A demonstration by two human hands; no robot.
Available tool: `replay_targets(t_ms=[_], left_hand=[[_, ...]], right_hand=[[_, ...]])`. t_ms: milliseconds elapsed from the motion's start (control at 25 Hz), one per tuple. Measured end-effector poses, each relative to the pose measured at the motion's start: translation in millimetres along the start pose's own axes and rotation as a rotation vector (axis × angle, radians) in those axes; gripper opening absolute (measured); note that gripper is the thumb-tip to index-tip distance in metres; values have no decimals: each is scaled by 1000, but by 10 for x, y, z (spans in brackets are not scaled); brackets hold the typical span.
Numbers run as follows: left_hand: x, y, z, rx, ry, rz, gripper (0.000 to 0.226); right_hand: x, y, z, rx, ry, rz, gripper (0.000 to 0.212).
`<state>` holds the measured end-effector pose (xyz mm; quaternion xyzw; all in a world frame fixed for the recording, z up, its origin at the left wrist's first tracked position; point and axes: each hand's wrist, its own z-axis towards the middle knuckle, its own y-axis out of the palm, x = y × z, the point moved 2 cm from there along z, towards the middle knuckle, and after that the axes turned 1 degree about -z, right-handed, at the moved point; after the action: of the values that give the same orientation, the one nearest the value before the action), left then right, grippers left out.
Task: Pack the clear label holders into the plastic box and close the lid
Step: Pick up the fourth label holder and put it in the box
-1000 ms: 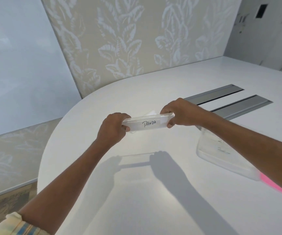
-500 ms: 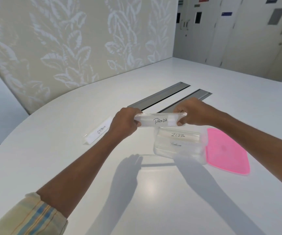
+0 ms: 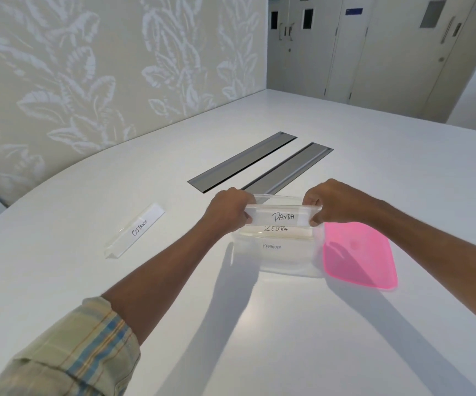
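A clear label holder marked PANDA point(image 3: 283, 216) is held level by both ends, my left hand point(image 3: 229, 211) on its left end and my right hand point(image 3: 334, 202) on its right. It sits at the far rim of the open clear plastic box point(image 3: 288, 264) on the white table. Inside the box lie holders marked ZEBRA point(image 3: 276, 228) and PENGUIN point(image 3: 271, 246). The pink lid point(image 3: 357, 254) lies flat on the table, touching the box's right side. Another holder, marked OSTRICH point(image 3: 135, 230), rests on the table to the left of the box.
Two grey metal cable flaps point(image 3: 242, 161) are set into the table point(image 3: 116, 281) just beyond the box. A leaf-patterned partition wall stands at the table's far left edge. Grey doors are at the back right.
Both hands carried the PANDA holder rightward and down, from the air left of the box to its top. My view swung right, bringing the box, pink lid and OSTRICH holder into sight.
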<state>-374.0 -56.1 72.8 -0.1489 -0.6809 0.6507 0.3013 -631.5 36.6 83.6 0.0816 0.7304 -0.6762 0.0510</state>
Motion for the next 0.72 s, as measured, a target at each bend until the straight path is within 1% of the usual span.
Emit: replay_targets(t_ms=[120, 240, 360, 480, 720], left_hand=[[-28, 142, 132, -56, 20, 26, 48], [-87, 266, 222, -116, 52, 71, 43], [-151, 364, 288, -188, 36, 92, 46], [-153, 426, 326, -221, 50, 137, 45], [-94, 507, 357, -276, 115, 261, 47]], right_hand=[[81, 162, 61, -19, -2, -44, 45], [80, 297, 129, -42, -23, -103, 48], [58, 421, 198, -81, -34, -161, 49], [50, 523, 260, -121, -31, -165, 51], [51, 674, 314, -167, -19, -182, 41]])
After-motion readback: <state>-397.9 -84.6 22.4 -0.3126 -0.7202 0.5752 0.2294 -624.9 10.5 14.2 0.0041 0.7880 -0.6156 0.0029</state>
